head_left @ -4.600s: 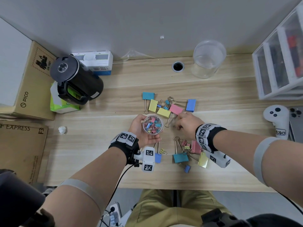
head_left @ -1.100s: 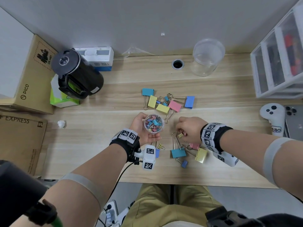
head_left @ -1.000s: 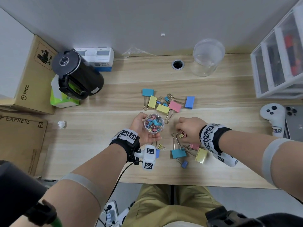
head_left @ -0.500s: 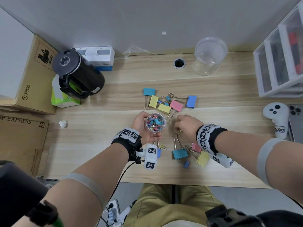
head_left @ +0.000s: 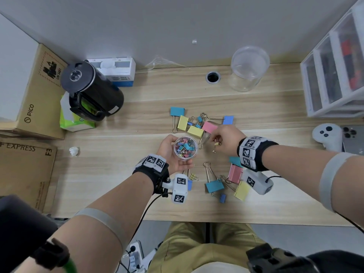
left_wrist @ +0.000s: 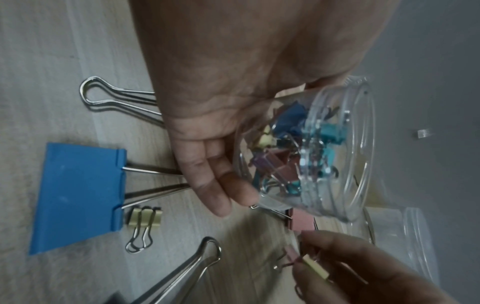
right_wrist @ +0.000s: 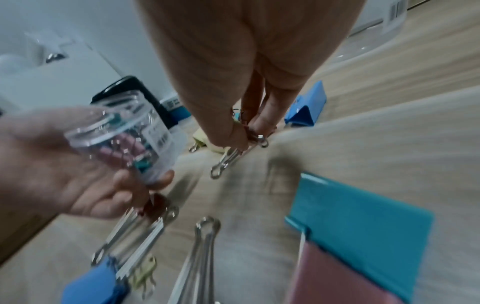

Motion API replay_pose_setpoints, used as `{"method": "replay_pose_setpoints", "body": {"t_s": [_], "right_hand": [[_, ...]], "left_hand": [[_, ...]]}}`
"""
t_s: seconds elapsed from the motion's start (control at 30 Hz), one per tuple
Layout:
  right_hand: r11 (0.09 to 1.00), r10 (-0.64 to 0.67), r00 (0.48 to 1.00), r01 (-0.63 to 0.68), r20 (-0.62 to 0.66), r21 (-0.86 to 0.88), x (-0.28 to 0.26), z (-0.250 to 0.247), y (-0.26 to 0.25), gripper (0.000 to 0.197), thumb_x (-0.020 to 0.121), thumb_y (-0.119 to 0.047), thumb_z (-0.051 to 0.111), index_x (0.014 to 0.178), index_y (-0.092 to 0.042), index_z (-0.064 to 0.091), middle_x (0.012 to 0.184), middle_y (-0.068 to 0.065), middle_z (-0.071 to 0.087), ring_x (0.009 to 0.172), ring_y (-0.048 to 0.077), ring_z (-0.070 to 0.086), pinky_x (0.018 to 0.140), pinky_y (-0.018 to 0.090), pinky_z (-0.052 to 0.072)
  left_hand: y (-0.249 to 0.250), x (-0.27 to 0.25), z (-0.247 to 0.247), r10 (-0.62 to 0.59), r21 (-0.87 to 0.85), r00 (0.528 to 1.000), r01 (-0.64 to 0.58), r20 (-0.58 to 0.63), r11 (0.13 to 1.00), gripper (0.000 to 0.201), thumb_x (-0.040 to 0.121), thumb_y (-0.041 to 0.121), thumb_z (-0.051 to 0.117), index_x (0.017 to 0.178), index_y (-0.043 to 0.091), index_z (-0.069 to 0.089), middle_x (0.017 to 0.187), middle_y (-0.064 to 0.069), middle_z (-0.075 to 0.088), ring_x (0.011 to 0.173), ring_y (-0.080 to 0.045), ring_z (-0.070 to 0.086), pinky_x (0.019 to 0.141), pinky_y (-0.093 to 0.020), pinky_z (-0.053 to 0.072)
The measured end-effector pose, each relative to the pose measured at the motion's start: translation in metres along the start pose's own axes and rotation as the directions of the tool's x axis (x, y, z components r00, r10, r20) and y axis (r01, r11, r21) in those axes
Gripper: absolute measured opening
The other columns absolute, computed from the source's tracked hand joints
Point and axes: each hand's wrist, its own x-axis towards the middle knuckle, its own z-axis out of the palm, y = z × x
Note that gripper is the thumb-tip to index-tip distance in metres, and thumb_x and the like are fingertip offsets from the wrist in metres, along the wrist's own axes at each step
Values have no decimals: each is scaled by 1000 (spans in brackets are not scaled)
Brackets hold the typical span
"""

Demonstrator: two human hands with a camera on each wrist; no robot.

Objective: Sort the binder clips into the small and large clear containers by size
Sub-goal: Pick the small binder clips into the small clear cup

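Note:
My left hand [head_left: 169,154] holds the small clear container [head_left: 186,148] just above the desk; it is full of small coloured clips. The left wrist view shows my fingers [left_wrist: 221,185] curled under the small container [left_wrist: 324,148]. My right hand [head_left: 226,139] hovers just right of it and pinches a small yellow binder clip [head_left: 216,143], also seen as the yellow clip [left_wrist: 315,267] at my fingertips. The large clear container [head_left: 249,67] stands empty at the back. Large clips lie in a far cluster [head_left: 194,125] and a near cluster [head_left: 214,186].
Small yellow clips [head_left: 194,176] and a small blue clip [head_left: 222,198] lie on the desk near the front. A black kettle [head_left: 90,93] and boxes stand left. A white drawer unit [head_left: 334,75], a controller [head_left: 327,135] and a phone are right.
My right hand rose from the near cluster with a small yellow clip and moved up beside the small container. My left hand kept holding the container in place.

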Motion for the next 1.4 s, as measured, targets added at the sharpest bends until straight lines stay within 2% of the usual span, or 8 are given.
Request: {"method": "replay_pose_setpoints", "body": {"t_s": [0.13, 0.27, 0.53, 0.63, 0.73, 0.97, 1.17, 1.4], "right_hand": [[950, 21, 997, 5, -79, 314, 10, -15, -12, 16, 75, -5, 75, 85, -17, 72, 78, -3, 68, 64, 7, 55, 68, 23, 50], [867, -69, 989, 126, -135, 482, 16, -28, -35, 24, 73, -3, 80, 87, -22, 74, 86, 4, 72, 69, 8, 58, 73, 28, 55], [950, -189, 982, 190, -29, 249, 4, -7, -55, 29, 73, -20, 79, 98, -35, 73, 89, -8, 69, 80, 8, 66, 77, 36, 58], [943, -198, 980, 197, -25, 268, 0, -6, -54, 32, 75, -26, 78, 105, -35, 73, 88, -12, 73, 79, 1, 68, 77, 28, 58], [909, -174, 983, 181, -53, 376, -7, -10, -54, 32, 80, -18, 76, 111, -22, 71, 93, -8, 74, 78, 0, 68, 80, 20, 56], [926, -111, 964, 188, -242, 327, -21, -8, -43, 11, 79, -15, 65, 90, -17, 69, 75, -5, 66, 65, 9, 60, 68, 28, 55], [979, -107, 965, 145, 239, -147, -42, 10, -19, 4, 75, -23, 65, 76, -23, 68, 71, -10, 68, 68, 10, 64, 69, 27, 56], [969, 77, 776, 89, 626, -229, -67, 38, -16, 13, 73, -31, 76, 74, -18, 72, 67, -5, 74, 64, 10, 71, 61, 24, 57]], "left_hand": [[2, 2, 4, -5, 14, 1000, 5, -26, 1000, 58, 87, 45, 44, 118, 0, 64, 109, -22, 64, 73, -30, 59, 79, -43, 56], [3, 2, 10, 10, 33, 999, -8, -39, 999, 50, 90, 43, 45, 102, 1, 68, 81, -17, 70, 74, -30, 59, 86, -46, 55], [-1, 1, 22, 11, 52, 1000, -10, -25, 999, 49, 95, 49, 42, 91, 6, 66, 78, -17, 69, 74, -31, 61, 83, -46, 55], [-3, 0, 19, 18, 49, 1000, -18, -9, 999, 47, 93, 49, 44, 92, 7, 66, 78, -17, 68, 74, -31, 61, 81, -45, 56], [-6, -2, 14, 18, 43, 1000, -19, 18, 999, 44, 91, 44, 45, 96, 5, 65, 77, -17, 69, 72, -31, 61, 78, -44, 57], [-14, -13, 5, 23, 25, 999, -24, 38, 999, 47, 91, 43, 42, 97, 2, 63, 78, -17, 65, 69, -30, 59, 77, -44, 57], [-21, -22, -6, -12, 79, 999, 10, 30, 997, 47, 88, 41, 41, 99, 1, 63, 84, -20, 68, 70, -30, 57, 83, -43, 52], [-29, -29, -16, -11, 69, 999, 7, 53, 998, 48, 86, 40, 42, 108, 2, 60, 93, -22, 69, 71, -30, 57, 84, -42, 52]]}}
